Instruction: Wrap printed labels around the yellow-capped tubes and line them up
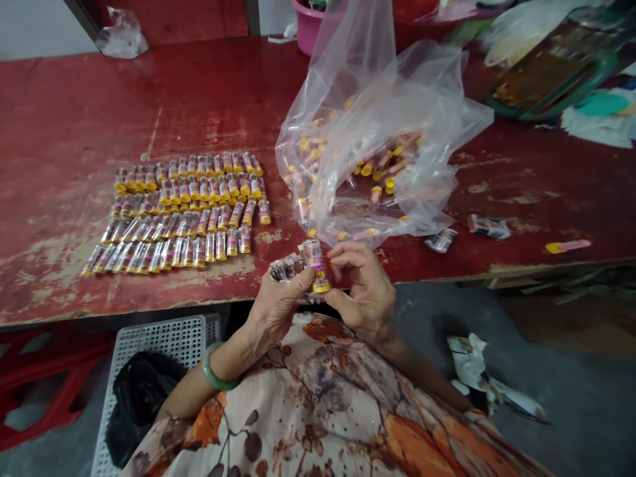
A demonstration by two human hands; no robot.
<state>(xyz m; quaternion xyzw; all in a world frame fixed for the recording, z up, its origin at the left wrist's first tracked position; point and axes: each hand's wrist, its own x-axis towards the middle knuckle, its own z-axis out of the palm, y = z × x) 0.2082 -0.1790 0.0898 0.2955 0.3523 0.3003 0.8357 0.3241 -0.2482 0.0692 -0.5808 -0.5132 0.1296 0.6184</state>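
My left hand (281, 301) is closed around a bunch of small printed wrappers (288, 267). Its thumb presses a yellow-ended tube in a printed wrapper (317, 265) against them. My right hand (365, 291) is just to the right of that tube, fingers curved and apart, its thumb near the tube's yellow end; I make out nothing held in it. On the left of the red table lie several rows of wrapped tubes (189, 218), yellow ends toward me. Behind my hands a clear plastic bag (348, 146) lies open, with many loose pink tubes with yellow caps (376, 193) inside.
Right of the bag are two bundles of wrappers (489, 226) and a loose pink tube (569, 246). A large glass jar (551, 66) and a pink basin (309, 30) stand farther back. Below the table's front edge are a white crate (159, 331) and a red stool (54, 384).
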